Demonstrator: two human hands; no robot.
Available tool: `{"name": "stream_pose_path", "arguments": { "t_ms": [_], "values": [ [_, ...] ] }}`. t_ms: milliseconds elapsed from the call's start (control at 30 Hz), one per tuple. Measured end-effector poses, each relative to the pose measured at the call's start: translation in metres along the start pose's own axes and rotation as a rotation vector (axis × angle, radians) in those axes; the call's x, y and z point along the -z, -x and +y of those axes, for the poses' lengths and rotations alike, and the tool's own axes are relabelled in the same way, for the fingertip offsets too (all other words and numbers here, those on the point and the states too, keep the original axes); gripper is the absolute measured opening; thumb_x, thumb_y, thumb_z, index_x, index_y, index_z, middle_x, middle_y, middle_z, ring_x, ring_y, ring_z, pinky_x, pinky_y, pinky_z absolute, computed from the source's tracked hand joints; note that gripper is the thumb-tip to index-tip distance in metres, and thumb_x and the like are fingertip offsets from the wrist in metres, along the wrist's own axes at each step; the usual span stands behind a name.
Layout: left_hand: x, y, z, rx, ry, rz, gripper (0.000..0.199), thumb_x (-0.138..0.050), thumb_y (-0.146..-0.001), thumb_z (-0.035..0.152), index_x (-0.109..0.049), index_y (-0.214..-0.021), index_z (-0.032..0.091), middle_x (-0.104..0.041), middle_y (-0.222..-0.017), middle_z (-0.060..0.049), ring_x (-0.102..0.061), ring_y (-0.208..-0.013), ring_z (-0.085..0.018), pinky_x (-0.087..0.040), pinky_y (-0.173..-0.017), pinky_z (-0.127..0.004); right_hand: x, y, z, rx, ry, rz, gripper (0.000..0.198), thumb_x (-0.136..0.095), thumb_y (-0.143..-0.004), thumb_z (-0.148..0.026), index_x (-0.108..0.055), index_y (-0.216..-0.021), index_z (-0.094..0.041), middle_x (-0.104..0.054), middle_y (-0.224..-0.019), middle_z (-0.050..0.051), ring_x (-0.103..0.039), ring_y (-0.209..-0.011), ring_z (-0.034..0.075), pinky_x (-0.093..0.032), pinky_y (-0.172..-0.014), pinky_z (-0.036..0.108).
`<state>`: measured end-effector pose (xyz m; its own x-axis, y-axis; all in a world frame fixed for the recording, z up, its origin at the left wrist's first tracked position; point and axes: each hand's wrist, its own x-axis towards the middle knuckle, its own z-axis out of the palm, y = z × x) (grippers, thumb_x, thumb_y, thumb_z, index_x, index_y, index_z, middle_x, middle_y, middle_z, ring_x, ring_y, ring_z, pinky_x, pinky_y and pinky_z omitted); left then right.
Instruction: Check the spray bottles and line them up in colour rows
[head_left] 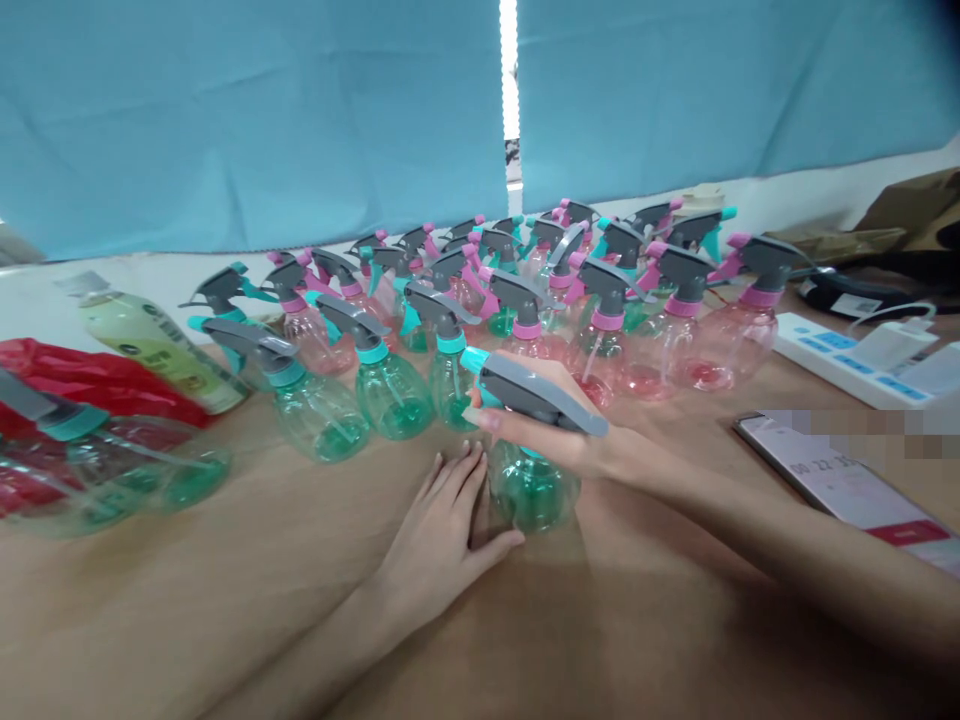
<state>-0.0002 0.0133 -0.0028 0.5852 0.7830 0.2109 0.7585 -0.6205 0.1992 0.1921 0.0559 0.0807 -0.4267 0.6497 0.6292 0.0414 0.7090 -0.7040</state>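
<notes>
A green spray bottle (536, 495) with a grey and turquoise trigger head stands on the table in front of me. My right hand (555, 425) is closed around the neck of this bottle, just under its head. Left of the bottle, my left hand (442, 530) lies flat with fingers stretched out, close to the bottle's base; whether it touches the bottle I cannot tell. Behind my hands stand another green spray bottle (397, 395) and a pink spray bottle (649, 350), among several others of both colours.
Green spray bottles (142, 470) are at the left, near a red plastic bag (97, 385) and a leaning drink bottle (161, 345). A phone (847, 490) and a white power strip (847, 360) lie at right. A blue curtain (300, 120) hangs behind the wooden table (262, 570).
</notes>
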Motion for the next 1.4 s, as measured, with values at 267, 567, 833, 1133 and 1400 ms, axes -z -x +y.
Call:
{"name": "stream_pose_path", "arguments": {
  "t_ms": [267,567,833,1133,1400],
  "values": [
    [0.002,0.0,0.003,-0.003,-0.072,-0.054,0.074,-0.044,-0.091,0.067,-0.042,-0.139,0.01,-0.045,-0.145,-0.019,-0.039,-0.136,-0.033,-0.025,-0.113,-0.055,-0.001,0.001,-0.001,0.022,-0.043,0.028,0.032,-0.057,-0.087,-0.025,-0.034,-0.066,-0.022,-0.029,-0.061,-0.007,-0.029,-0.054,0.008,-0.026,-0.052,0.025],
    [0.002,0.0,0.004,-0.016,-0.07,-0.052,0.072,-0.044,-0.092,0.065,-0.041,-0.14,0.01,-0.043,-0.146,-0.02,-0.036,-0.137,-0.034,-0.026,-0.112,-0.055,0.002,0.0,-0.002,-0.082,-0.128,-0.011,0.027,-0.058,-0.087,-0.027,-0.041,-0.067,-0.022,-0.037,-0.062,-0.007,-0.034,-0.057,0.009,-0.029,-0.053,0.026],
    [0.002,0.0,0.005,-0.008,-0.049,-0.044,0.069,-0.049,-0.092,0.061,-0.039,-0.14,0.012,-0.042,-0.147,-0.018,-0.035,-0.138,-0.033,-0.025,-0.113,-0.054,0.002,0.005,0.002,-0.102,-0.117,0.005,0.008,-0.061,-0.085,-0.03,-0.057,-0.087,-0.024,-0.055,-0.077,-0.003,-0.051,-0.069,0.012,-0.041,-0.065,0.028],
    [0.003,0.0,0.007,-0.018,-0.073,-0.046,0.069,-0.045,-0.093,0.061,-0.043,-0.137,0.008,-0.043,-0.146,-0.02,-0.036,-0.137,-0.032,-0.026,-0.113,-0.054,0.0,0.007,0.01,-0.083,-0.207,0.021,0.012,-0.065,-0.084,-0.028,-0.061,-0.094,-0.024,-0.06,-0.085,-0.003,-0.051,-0.067,0.011,-0.042,-0.06,0.027],
    [0.002,0.0,0.006,-0.003,-0.082,-0.059,0.072,-0.046,-0.093,0.061,-0.04,-0.139,0.006,-0.041,-0.147,-0.021,-0.035,-0.138,-0.032,-0.024,-0.114,-0.053,-0.001,0.007,0.003,-0.166,-0.26,0.018,0.015,-0.065,-0.082,-0.024,-0.06,-0.095,-0.021,-0.061,-0.09,0.0,-0.057,-0.072,0.012,-0.048,-0.071,0.03]
  ]
}}
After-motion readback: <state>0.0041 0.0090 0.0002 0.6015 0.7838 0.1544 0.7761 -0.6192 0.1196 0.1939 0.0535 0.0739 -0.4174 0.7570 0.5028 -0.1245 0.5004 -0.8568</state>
